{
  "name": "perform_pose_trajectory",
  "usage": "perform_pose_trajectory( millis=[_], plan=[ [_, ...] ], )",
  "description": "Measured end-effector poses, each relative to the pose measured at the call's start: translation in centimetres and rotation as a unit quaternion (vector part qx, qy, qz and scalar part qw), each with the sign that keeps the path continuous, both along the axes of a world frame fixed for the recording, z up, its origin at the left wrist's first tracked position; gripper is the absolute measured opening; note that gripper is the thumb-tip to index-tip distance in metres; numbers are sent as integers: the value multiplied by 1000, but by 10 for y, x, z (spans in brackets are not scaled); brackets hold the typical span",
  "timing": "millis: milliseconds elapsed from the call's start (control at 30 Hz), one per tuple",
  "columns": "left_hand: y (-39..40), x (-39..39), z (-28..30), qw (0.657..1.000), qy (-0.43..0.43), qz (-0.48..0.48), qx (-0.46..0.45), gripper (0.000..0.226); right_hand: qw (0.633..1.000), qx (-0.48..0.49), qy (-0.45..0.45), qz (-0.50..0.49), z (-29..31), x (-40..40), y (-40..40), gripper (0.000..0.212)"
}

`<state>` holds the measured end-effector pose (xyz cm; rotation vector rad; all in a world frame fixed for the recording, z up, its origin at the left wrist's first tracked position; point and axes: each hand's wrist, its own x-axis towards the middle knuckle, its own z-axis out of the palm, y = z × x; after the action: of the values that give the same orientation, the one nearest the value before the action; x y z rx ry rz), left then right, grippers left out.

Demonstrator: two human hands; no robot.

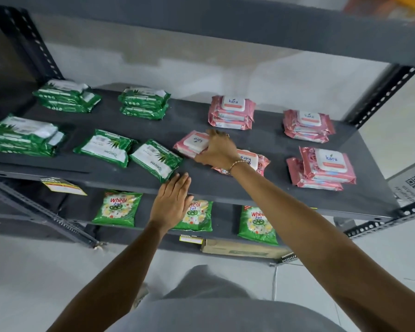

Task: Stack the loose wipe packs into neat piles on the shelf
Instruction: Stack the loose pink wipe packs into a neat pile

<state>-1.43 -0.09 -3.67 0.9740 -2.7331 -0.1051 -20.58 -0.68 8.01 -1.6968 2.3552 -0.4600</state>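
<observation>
On the dark grey shelf (213, 185) lie green and pink wipe packs. My right hand (217, 149) rests on a loose pink pack (192, 142) at the shelf's middle, fingers spread over its right edge; whether it grips is unclear. A second loose pink pack (256, 161) lies under my right wrist. Two loose green packs (106, 147) (155, 159) lie side by side to the left. My left hand (171, 202) hovers flat and empty at the shelf's front edge, just below the right green pack. Pink piles (231, 112) (307, 125) (324, 167) stand right, green piles (67, 95) (144, 103) (22, 136) left.
Slotted metal uprights (381, 94) frame the rack, and another shelf board (225, 27) runs overhead. On the lower shelf stand green detergent bags (118, 208) (258, 224) and a cardboard box (242, 250). A yellow price tag (62, 186) hangs on the front edge.
</observation>
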Motion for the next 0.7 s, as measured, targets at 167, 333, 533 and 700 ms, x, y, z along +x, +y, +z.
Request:
perform_pose_trajectory(
  millis=[167,333,533,700],
  plan=[
    [-1,-3,-2,999,33,5,-16,57,984,-35,-170,38,56,-32,39,57],
    [17,2,-15,996,80,18,-40,54,965,37,-261,15,33,-72,88,72],
    [8,-6,-15,992,101,22,-71,51,972,119,-201,25,30,-90,83,75],
    [22,-30,3,982,186,12,-25,46,967,121,-221,-35,51,-84,73,57]
  ],
)
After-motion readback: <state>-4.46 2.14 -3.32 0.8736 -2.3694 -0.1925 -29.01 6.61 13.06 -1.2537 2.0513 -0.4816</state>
